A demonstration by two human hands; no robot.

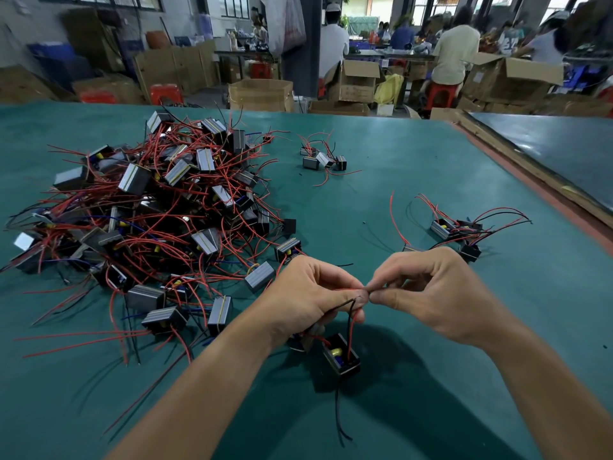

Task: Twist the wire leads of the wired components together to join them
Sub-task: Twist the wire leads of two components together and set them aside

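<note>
The tips of the wire leads (350, 305) vanish where the fingers (388, 297) of the left hand (308, 293) and right hand (428, 290) pinch together, so whether the strands are wound is too small to tell. A second component (300, 343) peeks out, mostly covered, beneath the left palm. Both forearms (205, 390) run off the bottom edge, the tabletop (431, 410) is cut at left and bottom, the lower units in the big pile (149, 210) lie buried under red leads, and beyond, the seated people (454, 51) and cartons (262, 92) smear into blur.
</note>
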